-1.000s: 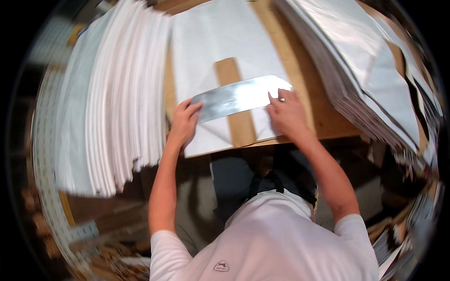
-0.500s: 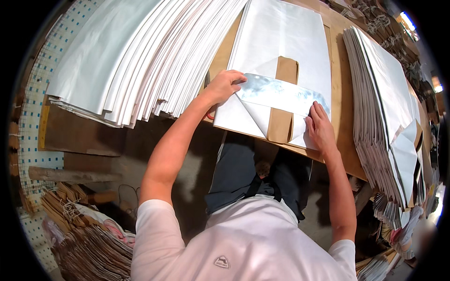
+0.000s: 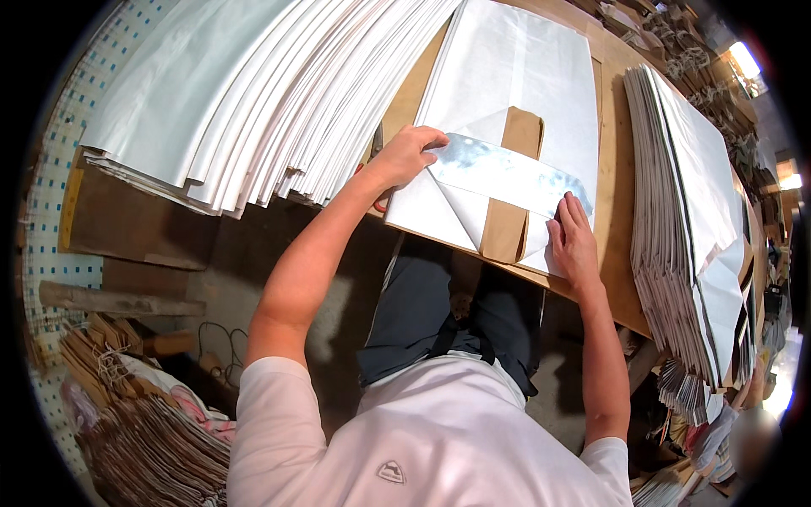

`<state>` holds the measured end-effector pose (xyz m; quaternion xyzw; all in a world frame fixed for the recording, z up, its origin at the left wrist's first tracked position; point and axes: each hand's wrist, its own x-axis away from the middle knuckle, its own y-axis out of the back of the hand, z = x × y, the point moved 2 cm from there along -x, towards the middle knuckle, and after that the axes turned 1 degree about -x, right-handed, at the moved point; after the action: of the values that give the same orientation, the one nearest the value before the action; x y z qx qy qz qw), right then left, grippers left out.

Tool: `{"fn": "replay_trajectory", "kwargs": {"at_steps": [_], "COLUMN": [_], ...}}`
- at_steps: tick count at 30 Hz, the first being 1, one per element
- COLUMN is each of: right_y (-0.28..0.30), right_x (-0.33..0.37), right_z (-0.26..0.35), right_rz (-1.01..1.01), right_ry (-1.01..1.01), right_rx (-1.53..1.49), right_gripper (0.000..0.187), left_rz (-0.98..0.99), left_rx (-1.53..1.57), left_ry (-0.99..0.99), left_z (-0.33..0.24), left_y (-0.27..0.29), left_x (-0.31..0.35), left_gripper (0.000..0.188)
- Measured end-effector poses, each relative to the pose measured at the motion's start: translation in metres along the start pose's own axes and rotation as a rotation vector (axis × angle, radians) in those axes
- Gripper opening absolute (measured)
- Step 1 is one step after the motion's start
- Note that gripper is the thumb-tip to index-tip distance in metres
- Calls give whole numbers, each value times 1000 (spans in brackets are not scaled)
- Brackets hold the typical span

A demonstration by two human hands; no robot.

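A shiny, thin metal plate (image 3: 507, 173) lies crosswise over the folded end of a white paper sack (image 3: 532, 63). My left hand (image 3: 410, 157) is closed on the plate's left end, thumb and fingers at its edge. Across the right end, the fingers of my right hand (image 3: 577, 241) lie stretched out and flat, thumb apart near the plate's lower edge. A brown paper strip (image 3: 504, 232) runs under the plate, showing above and below it. Diagonal creases mark the sack's near end.
Fanned white sacks (image 3: 194, 110) overlap at the left of the wooden table (image 3: 612, 177). Another pile of white sacks (image 3: 676, 220) stands at the right. A red-handled tool (image 3: 382, 203), partly hidden, lies by my left wrist. Bundled brown paper (image 3: 160, 439) is at lower left.
The view has shifted slightly. Both hands keep their places at the ends of the metal plate, which lies on the sack as before.
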<state>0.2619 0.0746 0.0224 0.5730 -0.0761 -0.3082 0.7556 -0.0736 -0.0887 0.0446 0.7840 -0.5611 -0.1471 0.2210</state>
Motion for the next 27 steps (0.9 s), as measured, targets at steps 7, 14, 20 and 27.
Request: {"fn": "replay_trajectory", "kwargs": {"at_steps": [7,14,20,27], "right_y": [-3,-9,-9,-6], "right_x": [2,6,7,8], "right_z": [2,-1,2,2], "right_rz": [-42,-94,-87,-109], "right_ry": [15,15,16,2], "right_rx": [-18,-39,-57,-87], "right_gripper": [46,46,45,42], "left_rz": [-75,-52,-45,-73], "left_rx": [13,-14,-48,-212], "left_ry": [24,28,50,-97], "left_z": [9,4,5,4], "left_y": [-5,-4,-1,-7], "left_x": [3,0,3,5], "left_gripper": [32,28,25,30]}}
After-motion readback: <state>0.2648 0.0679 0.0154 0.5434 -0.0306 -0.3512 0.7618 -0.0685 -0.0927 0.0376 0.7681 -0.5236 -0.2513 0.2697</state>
